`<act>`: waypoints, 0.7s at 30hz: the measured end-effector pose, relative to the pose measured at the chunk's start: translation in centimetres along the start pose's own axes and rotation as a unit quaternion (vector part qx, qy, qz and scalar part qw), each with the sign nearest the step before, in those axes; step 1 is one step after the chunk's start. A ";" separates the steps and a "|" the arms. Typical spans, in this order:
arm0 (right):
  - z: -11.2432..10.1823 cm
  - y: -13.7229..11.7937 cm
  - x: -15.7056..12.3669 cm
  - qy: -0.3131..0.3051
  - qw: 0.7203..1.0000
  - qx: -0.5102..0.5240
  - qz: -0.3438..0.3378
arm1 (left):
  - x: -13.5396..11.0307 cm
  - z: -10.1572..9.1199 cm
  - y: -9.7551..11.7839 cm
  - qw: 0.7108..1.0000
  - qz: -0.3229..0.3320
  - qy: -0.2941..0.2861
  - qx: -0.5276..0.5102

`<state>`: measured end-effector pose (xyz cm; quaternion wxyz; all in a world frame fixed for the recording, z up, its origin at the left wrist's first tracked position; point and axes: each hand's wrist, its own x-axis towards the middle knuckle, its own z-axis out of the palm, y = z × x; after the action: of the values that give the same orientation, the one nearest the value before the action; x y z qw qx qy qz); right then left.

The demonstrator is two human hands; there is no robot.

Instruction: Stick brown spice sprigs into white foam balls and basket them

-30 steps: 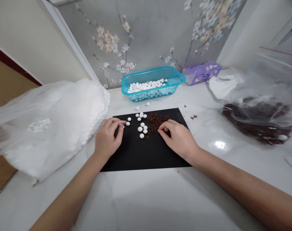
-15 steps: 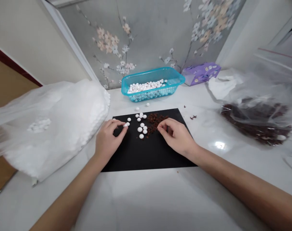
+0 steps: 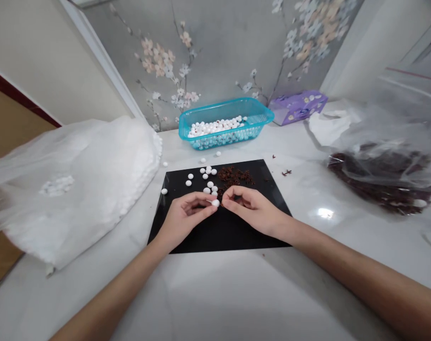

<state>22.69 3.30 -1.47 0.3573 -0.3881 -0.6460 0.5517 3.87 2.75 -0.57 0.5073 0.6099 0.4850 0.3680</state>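
Note:
Thumb and fingers of my left hand [image 3: 185,217] pinch a small white ball [image 3: 215,203] above the black mat [image 3: 208,239]. Close on its right, my right hand [image 3: 254,208] has its fingertips pressed together on what looks like a tiny reddish-brown piece, mostly hidden by the fingers. Just behind the hands lies a loose pile of small reddish-brown pieces [image 3: 233,175]. Several loose white balls [image 3: 208,169] rest on the mat left of this pile, some partly behind my left fingers.
A blue plastic basket [image 3: 267,116] holding many white balls stands against the wall. A purple tissue pack [image 3: 300,108] is beside it. Left is a large bag of white balls [image 3: 105,180]; right, a clear bag of brown pieces [image 3: 382,184]. A few balls and brown bits lie on the table.
My left hand has moved right and nearer to me, carrying a white ball to the mat's middle. My right hand has left the brown pile, coming slightly left and nearer, beside the ball.

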 end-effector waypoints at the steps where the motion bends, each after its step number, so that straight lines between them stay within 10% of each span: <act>1: 0.0 0.1 0.0 -0.002 1.000 -0.005 -0.002 | 0.0 0.0 0.0 1.000 0.003 0.001 -0.002; 21: 1.2 0.0 -0.8 0.104 0.976 -0.133 -0.136 | -0.5 0.9 0.2 0.991 -0.066 0.087 -0.075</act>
<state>21.98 2.09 -1.69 0.4394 -0.3959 -0.7199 0.3632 4.66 2.03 -0.50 0.5309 0.5021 0.5375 0.4208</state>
